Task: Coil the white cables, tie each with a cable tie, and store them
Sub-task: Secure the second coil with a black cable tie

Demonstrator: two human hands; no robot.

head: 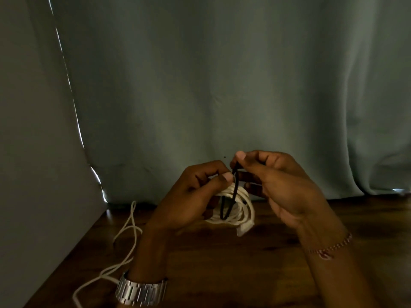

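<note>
While the coiled white cable [233,207] is held above the wooden table [244,274], the left hand [195,196] grips the coil and pinches the black cable tie [231,196]; the right hand [273,181] pinches the tie's upper end. Advice: keep the loops bunched and draw the tie snug. A second white cable [124,241] lies loose at left; a grey-green curtain [222,85] hangs behind.

A grey-green curtain [222,85] hangs in soft folds behind a dark wooden table [244,263]. Daylight leaks along its left edge beside a plain wall [29,152].
</note>
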